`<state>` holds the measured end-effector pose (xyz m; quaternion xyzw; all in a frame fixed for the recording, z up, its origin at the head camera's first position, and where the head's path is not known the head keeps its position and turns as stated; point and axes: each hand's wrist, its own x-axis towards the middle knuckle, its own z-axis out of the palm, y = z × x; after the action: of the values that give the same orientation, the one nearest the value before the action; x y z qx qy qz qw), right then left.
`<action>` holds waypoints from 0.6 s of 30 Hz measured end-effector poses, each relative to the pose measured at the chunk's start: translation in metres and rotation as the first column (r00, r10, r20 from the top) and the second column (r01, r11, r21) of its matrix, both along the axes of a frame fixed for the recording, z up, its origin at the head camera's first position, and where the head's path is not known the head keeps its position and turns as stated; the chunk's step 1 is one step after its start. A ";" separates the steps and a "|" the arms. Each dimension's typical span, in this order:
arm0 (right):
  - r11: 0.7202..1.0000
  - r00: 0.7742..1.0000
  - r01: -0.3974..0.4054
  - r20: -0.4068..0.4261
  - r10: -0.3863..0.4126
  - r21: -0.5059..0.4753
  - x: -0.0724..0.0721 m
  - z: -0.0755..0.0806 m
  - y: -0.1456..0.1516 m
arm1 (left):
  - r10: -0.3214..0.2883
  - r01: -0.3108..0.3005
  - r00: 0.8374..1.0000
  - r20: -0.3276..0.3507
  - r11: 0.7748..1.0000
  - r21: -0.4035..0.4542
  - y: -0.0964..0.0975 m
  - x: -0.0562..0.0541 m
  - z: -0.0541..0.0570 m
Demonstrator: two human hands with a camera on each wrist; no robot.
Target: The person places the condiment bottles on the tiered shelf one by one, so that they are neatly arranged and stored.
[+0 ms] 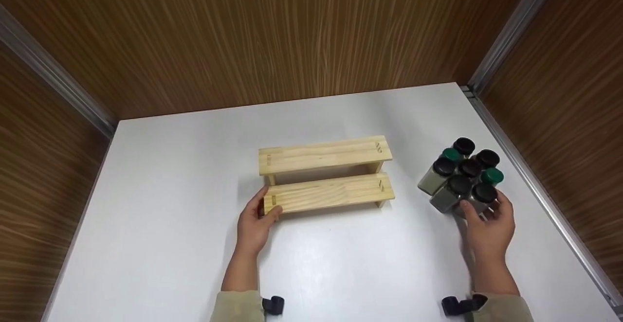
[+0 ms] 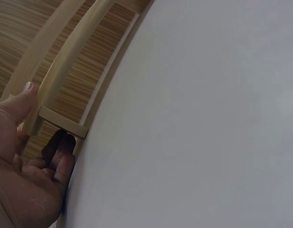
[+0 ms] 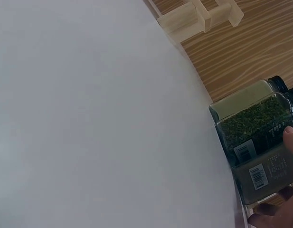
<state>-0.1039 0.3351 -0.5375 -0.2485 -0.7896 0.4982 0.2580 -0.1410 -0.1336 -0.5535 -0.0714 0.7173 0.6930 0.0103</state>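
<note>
A pale wooden two-step rack [image 1: 336,193] stands mid-table, its higher step behind the lower one. My left hand [image 1: 253,229] grips the lower step's left end, thumb on the front top edge, other fingers around the side. The left wrist view shows that hand [image 2: 27,185] by the rack's end leg [image 2: 63,122]. To the right, several spice jars with black or green caps stand in a cluster. My right hand [image 1: 491,234] holds the nearest right black-capped spice jar [image 1: 485,193] between thumb and fingers. In the right wrist view this jar [image 3: 269,173] contains grey-brown powder.
Beside the held jar, one jar of green flakes [image 3: 253,121] and another of pale powder [image 3: 243,99] stand close together. The white tabletop [image 1: 170,205] meets wood-grain panels [image 1: 292,35] at the back and sides. A metal rail [image 1: 540,195] runs along the right edge.
</note>
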 end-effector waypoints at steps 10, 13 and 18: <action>1.000 0.998 -0.016 -0.067 0.015 -0.020 -0.002 -0.004 -0.004 | 0.012 -0.012 1.000 0.004 0.999 -0.035 -0.003 0.002 0.002; 1.000 0.997 -0.015 -0.074 0.016 0.006 -0.001 -0.005 -0.003 | 0.002 -0.002 1.000 0.011 1.000 -0.020 -0.003 0.001 0.002; 1.000 0.997 -0.005 -0.081 0.005 0.006 0.006 -0.002 -0.004 | -0.031 0.031 0.999 0.013 0.999 -0.016 -0.004 -0.001 0.002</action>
<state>-0.0976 0.3310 -0.5394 -0.2252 -0.7806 0.5061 0.2895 -0.1424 -0.1379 -0.5510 -0.0648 0.7239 0.6864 0.0249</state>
